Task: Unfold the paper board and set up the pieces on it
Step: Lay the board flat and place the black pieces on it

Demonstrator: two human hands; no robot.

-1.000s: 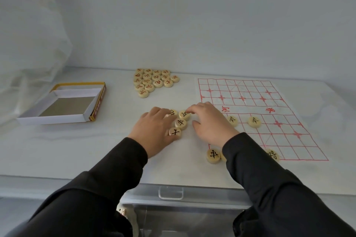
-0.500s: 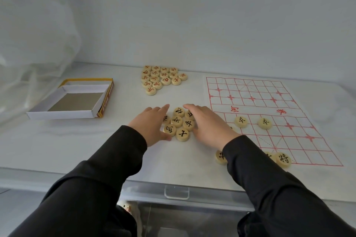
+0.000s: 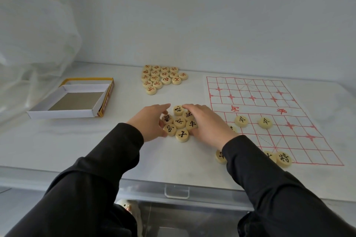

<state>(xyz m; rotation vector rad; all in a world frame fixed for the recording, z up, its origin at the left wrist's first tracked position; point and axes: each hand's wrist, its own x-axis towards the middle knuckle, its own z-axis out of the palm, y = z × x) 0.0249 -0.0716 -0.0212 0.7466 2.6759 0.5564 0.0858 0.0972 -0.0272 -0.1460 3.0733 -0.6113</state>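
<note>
Black pieces (image 3: 180, 122) clustered between hands; left hand (image 3: 150, 121), right hand (image 3: 207, 124) cup sides, fingers loosely curved, none pinched. Paper board (image 3: 260, 90) lies just right of right hand, nearer one.

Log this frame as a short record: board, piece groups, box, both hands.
board: paper board unfolded flat, at right
black pieces: cluster off the board, to its left
placed pieces: a few on the board's near half
red pieces: grouped at the back, off the board
box: open, at left
left hand: touches cluster's left side
right hand: touches cluster's right side
</note>
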